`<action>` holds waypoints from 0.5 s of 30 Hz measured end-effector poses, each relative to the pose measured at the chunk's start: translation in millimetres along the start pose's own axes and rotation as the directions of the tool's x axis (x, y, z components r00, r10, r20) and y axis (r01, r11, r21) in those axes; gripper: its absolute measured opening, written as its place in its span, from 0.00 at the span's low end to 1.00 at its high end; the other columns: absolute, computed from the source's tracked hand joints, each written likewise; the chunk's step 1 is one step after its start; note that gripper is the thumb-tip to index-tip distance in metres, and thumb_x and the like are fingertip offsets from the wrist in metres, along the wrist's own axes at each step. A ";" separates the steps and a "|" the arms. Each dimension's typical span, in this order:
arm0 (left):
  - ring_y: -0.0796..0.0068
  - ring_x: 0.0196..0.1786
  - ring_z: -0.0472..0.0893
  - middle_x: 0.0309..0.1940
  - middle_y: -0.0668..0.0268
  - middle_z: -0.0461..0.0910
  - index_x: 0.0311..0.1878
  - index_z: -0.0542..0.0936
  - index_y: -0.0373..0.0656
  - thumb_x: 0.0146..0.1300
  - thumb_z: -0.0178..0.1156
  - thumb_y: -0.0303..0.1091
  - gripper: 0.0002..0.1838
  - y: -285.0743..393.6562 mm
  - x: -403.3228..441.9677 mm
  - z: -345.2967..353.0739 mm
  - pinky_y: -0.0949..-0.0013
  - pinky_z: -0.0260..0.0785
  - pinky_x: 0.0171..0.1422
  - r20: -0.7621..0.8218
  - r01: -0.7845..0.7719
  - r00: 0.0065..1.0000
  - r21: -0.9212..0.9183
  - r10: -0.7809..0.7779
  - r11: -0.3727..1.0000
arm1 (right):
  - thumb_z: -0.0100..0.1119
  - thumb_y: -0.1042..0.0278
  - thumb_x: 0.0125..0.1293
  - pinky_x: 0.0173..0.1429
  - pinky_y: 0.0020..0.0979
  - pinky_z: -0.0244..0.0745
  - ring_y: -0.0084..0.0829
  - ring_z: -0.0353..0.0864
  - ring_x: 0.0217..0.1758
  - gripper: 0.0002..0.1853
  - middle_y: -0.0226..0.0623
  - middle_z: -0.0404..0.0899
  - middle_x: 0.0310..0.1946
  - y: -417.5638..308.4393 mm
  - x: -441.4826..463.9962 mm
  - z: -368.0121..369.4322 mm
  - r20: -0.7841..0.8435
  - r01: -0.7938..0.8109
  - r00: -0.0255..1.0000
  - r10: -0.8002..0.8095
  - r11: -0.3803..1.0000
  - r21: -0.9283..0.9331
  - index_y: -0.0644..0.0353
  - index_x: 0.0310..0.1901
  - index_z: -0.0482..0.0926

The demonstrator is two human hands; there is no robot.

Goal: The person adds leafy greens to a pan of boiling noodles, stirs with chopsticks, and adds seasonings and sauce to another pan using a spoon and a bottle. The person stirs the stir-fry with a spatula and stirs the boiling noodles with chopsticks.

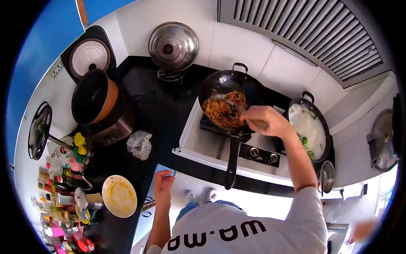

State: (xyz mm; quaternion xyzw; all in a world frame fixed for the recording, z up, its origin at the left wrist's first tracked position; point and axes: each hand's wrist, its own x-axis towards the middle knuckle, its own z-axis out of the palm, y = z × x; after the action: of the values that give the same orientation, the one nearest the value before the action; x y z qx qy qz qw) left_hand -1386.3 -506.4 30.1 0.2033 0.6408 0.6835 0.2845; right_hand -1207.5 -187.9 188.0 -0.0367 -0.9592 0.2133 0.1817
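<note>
My right hand [266, 120] is wrapped round the handle of a spatula [238, 109] above the black wok [215, 82]. The spatula's head is among brown shredded food [228, 116] in the wok. The wok stands on the left burner, its long handle [231, 165] pointing towards me. My left hand [164, 184] hangs beside the counter edge, fingers loosely bent, with nothing visible in it. Nearest to it on the counter is an oval plate [119, 196] with yellow smears.
A second pan [319, 131] with white liquid and greens sits on the right burner. An open cooker [112, 122], a crumpled plastic bag [139, 144] and several bottles [63, 182] line the left counter. A metal lid [184, 46] stands at the back; a steel bowl [327, 177] is far right.
</note>
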 end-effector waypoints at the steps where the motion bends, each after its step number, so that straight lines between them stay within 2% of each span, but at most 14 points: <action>1: 0.81 0.36 0.72 0.33 0.69 0.73 0.42 0.73 0.42 0.54 0.57 0.23 0.11 -0.5 1.0 0.6 0.78 0.62 0.45 0.005 0.000 1.000 -0.003 0.000 1.000 | 0.57 0.76 0.51 0.32 0.35 0.71 0.42 0.77 0.31 0.09 0.41 0.77 0.27 -15.7 -6.3 -12.1 0.068 0.005 0.998 -0.006 1.000 0.009 0.61 0.36 0.78; 2: 0.81 0.36 0.72 0.33 0.69 0.73 0.42 0.73 0.42 0.54 0.57 0.23 0.11 -1.1 2.3 0.1 0.78 0.63 0.45 0.007 -0.001 1.000 0.000 0.001 1.000 | 0.57 0.76 0.51 0.32 0.35 0.71 0.42 0.77 0.31 0.09 0.41 0.77 0.27 -35.2 -11.3 -25.1 0.067 0.001 0.998 -0.001 1.000 0.005 0.61 0.36 0.78; 4: 0.80 0.36 0.72 0.33 0.69 0.73 0.42 0.73 0.42 0.54 0.57 0.23 0.12 -3.5 6.0 -1.0 0.78 0.63 0.45 0.017 -0.003 1.000 -0.001 0.003 1.000 | 0.58 0.73 0.51 0.28 0.36 0.70 0.40 0.77 0.28 0.08 0.38 0.75 0.23 -69.0 -19.8 -46.9 0.167 -0.080 0.979 0.114 0.977 -0.199 0.58 0.35 0.78; 7: 0.80 0.37 0.72 0.35 0.68 0.73 0.42 0.73 0.42 0.53 0.56 0.21 0.12 -5.7 11.6 4.9 0.77 0.63 0.46 0.064 -0.025 0.998 0.017 0.024 1.000 | 0.59 0.70 0.50 0.27 0.37 0.69 0.39 0.77 0.25 0.08 0.36 0.75 0.21 -95.0 -25.8 -51.5 0.120 -0.057 0.989 0.088 0.969 -0.239 0.56 0.34 0.78; 8: 0.79 0.38 0.72 0.36 0.68 0.73 0.42 0.73 0.41 0.53 0.56 0.21 0.12 0.1 10.5 9.5 0.77 0.63 0.46 0.053 -0.003 0.999 0.014 0.002 1.000 | 0.60 0.69 0.50 0.25 0.34 0.68 0.34 0.77 0.23 0.08 0.33 0.77 0.22 -88.2 -27.4 -41.5 0.112 -0.052 0.991 0.077 0.976 -0.210 0.55 0.34 0.79; 9: 0.79 0.39 0.72 0.37 0.68 0.73 0.41 0.73 0.41 0.52 0.56 0.21 0.12 1.3 11.0 13.8 0.76 0.63 0.47 0.046 0.018 0.999 0.012 -0.019 1.000 | 0.60 0.69 0.50 0.25 0.35 0.68 0.36 0.77 0.24 0.07 0.35 0.76 0.21 -79.4 -27.4 -28.4 0.108 -0.077 0.988 0.109 0.962 -0.264 0.56 0.33 0.78; 10: 0.78 0.40 0.73 0.38 0.67 0.72 0.40 0.73 0.41 0.53 0.56 0.21 0.11 -13.6 17.1 11.1 0.76 0.64 0.48 0.048 -0.030 0.998 0.073 0.027 0.997 | 0.59 0.70 0.50 0.25 0.35 0.69 0.39 0.77 0.24 0.06 0.36 0.76 0.21 -68.7 -26.3 -17.1 0.070 -0.123 0.986 0.150 0.945 -0.302 0.56 0.32 0.78; 11: 0.78 0.40 0.73 0.38 0.67 0.72 0.40 0.73 0.41 0.53 0.56 0.21 0.11 -15.5 17.9 13.1 0.76 0.64 0.48 0.090 -0.037 0.995 0.068 0.031 0.997 | 0.59 0.70 0.50 0.25 0.35 0.69 0.40 0.76 0.24 0.07 0.37 0.76 0.21 -42.6 -30.0 -2.3 0.017 -0.162 0.985 0.174 0.949 -0.271 0.55 0.33 0.78; 12: 0.78 0.40 0.73 0.39 0.67 0.72 0.40 0.73 0.41 0.53 0.55 0.21 0.10 -13.3 16.5 13.5 0.76 0.64 0.48 0.089 -0.004 0.996 0.045 0.000 0.999 | 0.59 0.70 0.50 0.25 0.35 0.70 0.40 0.76 0.24 0.07 0.36 0.77 0.22 -28.0 -30.7 4.8 -0.112 -0.177 0.982 0.149 0.933 -0.314 0.55 0.33 0.78; 13: 0.77 0.40 0.73 0.39 0.67 0.73 0.40 0.73 0.41 0.53 0.55 0.22 0.10 -8.2 15.2 14.6 0.76 0.64 0.49 0.077 0.030 0.997 0.024 -0.032 0.999 | 0.58 0.69 0.51 0.26 0.35 0.72 0.39 0.77 0.23 0.07 0.36 0.78 0.23 -18.2 -31.7 6.8 -0.163 -0.232 0.969 0.187 0.913 -0.334 0.53 0.34 0.79; 15: 0.78 0.39 0.72 0.36 0.68 0.72 0.40 0.72 0.42 0.52 0.54 0.22 0.11 -0.4 14.1 17.4 0.77 0.64 0.47 0.069 -0.021 0.997 0.048 0.017 0.999 | 0.58 0.68 0.51 0.28 0.34 0.74 0.40 0.78 0.25 0.08 0.37 0.79 0.24 -10.3 -35.6 -0.6 -0.255 -0.294 0.945 0.206 0.877 -0.381 0.54 0.35 0.79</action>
State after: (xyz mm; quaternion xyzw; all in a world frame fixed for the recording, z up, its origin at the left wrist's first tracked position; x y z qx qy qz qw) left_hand -1385.7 -484.0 30.1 0.2397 0.6449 0.6631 0.2949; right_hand -1174.0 -202.2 181.0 -0.2205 -0.9454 0.0223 0.2389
